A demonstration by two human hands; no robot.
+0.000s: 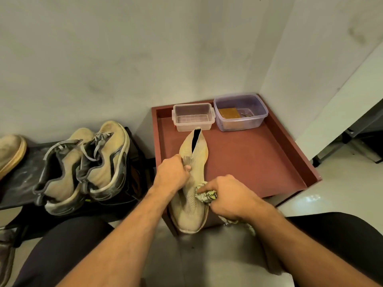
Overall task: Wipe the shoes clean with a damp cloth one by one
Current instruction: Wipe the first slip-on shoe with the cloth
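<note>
A beige knit slip-on shoe (191,206) lies lengthwise on the front left of the red-brown tray table (259,162), toe toward me and past the front edge. My left hand (171,172) grips its collar. My right hand (230,195) holds a bunched patterned cloth (206,195) against the shoe's right side, index finger stretched onto the cloth. The cloth's tail hangs below my right wrist.
Two dusty beige and grey sneakers (87,164) sit on a dark rack (22,179) at left, with another tan shoe (10,152) at the far left. A clear empty box (193,117) and a purple-tinted tub (240,111) stand at the tray's back. Walls close in behind.
</note>
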